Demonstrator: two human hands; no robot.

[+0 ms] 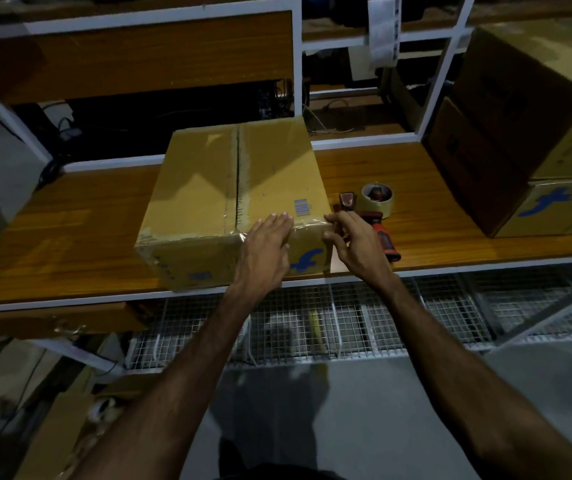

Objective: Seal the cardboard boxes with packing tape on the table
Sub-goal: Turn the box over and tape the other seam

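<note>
the cardboard box (232, 199) sits closed on the wooden table (70, 233), at its near edge, with clear tape along the top seam and across the box's near top edge. the left hand (267, 251) lies flat over that near edge, fingers straight and together, pressing the tape down. the right hand (354, 244) is at the box's near right corner, fingers curled, thumb and fingers pinching the tape there. just right of the box lies a tape dispenser (378, 216) with an orange handle. well right of the box stand stacked boxes (520, 133).
</note>
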